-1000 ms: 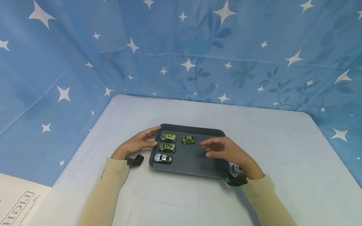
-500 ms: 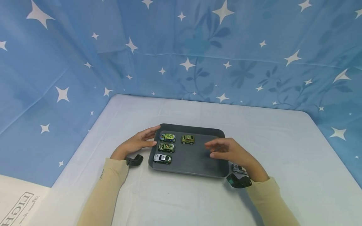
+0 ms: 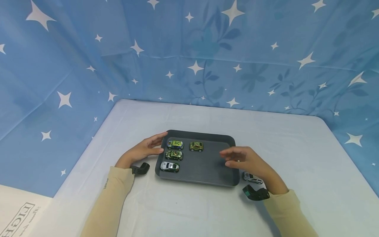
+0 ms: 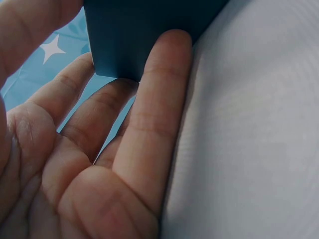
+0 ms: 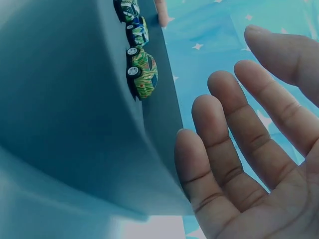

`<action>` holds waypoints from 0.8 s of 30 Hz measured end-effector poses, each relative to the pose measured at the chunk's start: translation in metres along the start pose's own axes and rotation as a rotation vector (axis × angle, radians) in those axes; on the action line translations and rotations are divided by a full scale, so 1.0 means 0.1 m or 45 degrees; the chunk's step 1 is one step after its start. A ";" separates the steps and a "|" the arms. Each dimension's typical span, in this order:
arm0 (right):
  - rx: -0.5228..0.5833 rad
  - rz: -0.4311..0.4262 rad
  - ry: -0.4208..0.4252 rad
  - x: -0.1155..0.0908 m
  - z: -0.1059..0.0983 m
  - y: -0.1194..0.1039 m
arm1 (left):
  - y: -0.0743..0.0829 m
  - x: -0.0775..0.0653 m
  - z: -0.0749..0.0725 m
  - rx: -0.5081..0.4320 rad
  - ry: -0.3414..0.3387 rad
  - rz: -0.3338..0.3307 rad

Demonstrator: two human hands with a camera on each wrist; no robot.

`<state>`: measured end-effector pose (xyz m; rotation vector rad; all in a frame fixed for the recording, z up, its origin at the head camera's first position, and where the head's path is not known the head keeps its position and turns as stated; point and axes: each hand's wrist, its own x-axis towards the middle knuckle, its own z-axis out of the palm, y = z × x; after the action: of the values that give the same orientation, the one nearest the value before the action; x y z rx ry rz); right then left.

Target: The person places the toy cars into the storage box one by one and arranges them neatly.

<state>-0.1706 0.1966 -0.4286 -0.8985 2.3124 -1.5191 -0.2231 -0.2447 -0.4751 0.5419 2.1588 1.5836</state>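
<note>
A dark grey tray (image 3: 204,176) lies on the white table with several toy cars in it. Along its left side stand a yellow-green car (image 3: 175,144), a green camouflage car (image 3: 173,155) and a white car (image 3: 169,167). An olive camouflage car (image 3: 196,146) is right of the top one. My left hand (image 3: 142,150) touches the tray's left edge with extended fingers, seen on its wall in the left wrist view. Over the tray's right edge my right hand (image 3: 248,161) hovers, holding nothing, fingers relaxed in the right wrist view. Outside the tray, near my right wrist, sits a silver toy car (image 3: 252,178).
The white-covered table (image 3: 177,210) spreads around the tray. Behind it hangs a blue curtain (image 3: 165,39) with white stars. A beige printed item (image 3: 20,210) lies at the lower left. Each wrist wears a black strap.
My right hand has drifted right, from above the tray's interior to its right edge, uncovering more of the silver toy car. My left hand keeps its place at the tray's left edge.
</note>
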 end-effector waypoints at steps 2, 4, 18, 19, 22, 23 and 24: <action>-0.004 0.010 0.011 -0.04 -0.01 0.00 | 0.00 0.00 0.00 0.002 -0.003 0.000; -0.008 0.012 0.019 -0.07 -0.03 0.01 | 0.00 0.01 0.00 0.004 -0.006 0.000; 0.057 -0.001 0.032 -0.17 -0.17 0.06 | -0.01 -0.01 0.00 0.024 -0.004 0.015; 0.049 -0.002 0.033 -0.17 -0.18 0.06 | -0.01 0.00 -0.01 0.030 -0.003 0.017; 0.043 0.003 0.028 -0.18 -0.22 0.07 | -0.01 0.00 -0.01 0.034 -0.001 0.018; 0.043 0.008 0.026 -0.19 -0.23 0.08 | -0.01 -0.01 -0.01 0.033 -0.001 0.016; 0.044 0.016 0.026 -0.20 -0.25 0.08 | -0.01 -0.01 -0.01 0.032 0.000 0.014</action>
<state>-0.1706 0.2292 -0.4278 -0.8620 2.2943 -1.5656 -0.2225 -0.2462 -0.4758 0.5630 2.1821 1.5639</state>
